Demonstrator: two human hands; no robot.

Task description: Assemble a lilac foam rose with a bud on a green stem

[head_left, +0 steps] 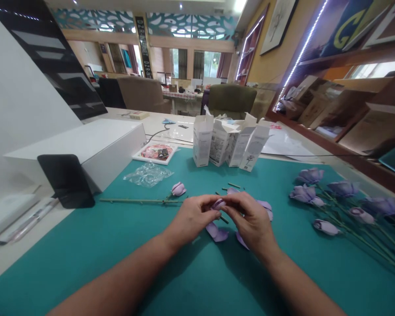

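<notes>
A lilac bud [218,204] is pinched, apparently, between left hand [191,217] and right hand [250,217] at frame centre; loose petals [216,231] are left on the teal mat [171,281], finished stemmed roses [329,197] massed at right.

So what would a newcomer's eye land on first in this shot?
The two bare hands at the centre catch the eye first: the left hand and right hand pinch a lilac artificial flower bud between them. To the right, a bunch of long-stemmed lilac artificial roses lies on the teal cutting mat. Opened white cartons stand in a row at the mat's far edge.
</notes>
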